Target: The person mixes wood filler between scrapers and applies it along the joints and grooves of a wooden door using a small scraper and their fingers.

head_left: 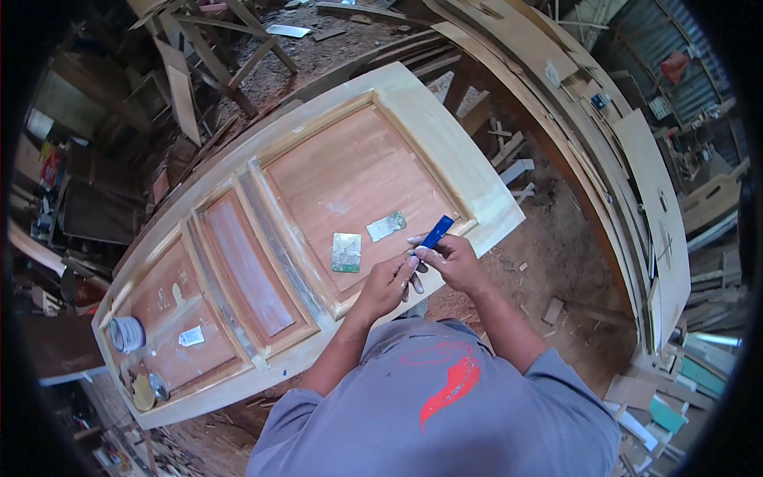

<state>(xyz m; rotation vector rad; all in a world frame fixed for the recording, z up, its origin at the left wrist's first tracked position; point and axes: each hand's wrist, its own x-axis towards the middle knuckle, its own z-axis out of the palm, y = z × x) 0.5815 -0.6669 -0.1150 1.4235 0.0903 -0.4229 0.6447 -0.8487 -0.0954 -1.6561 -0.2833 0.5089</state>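
Note:
Both hands meet over the near edge of a panelled wooden door [469, 171] that lies flat. Between the fingers and thumb of my right hand [456, 262] is a narrow blue strip-shaped object [436, 232], its far end pointing up and away. My left hand [385, 286] is closed at the lower end of that same object; its fingertips are partly hidden there. Pale smears mark the fingers. On the large panel just beyond the hands lie a flat plate with a green edge [346, 250] and a smaller whitish one [385, 226].
At the door's left end stand an open can [127, 334], a smaller tin [158, 387] and a yellowish round lid [143, 393]. A white card-like piece [191, 336] lies on the left panel. Long curved boards [572, 135] run along the right; wood scraps litter the ground.

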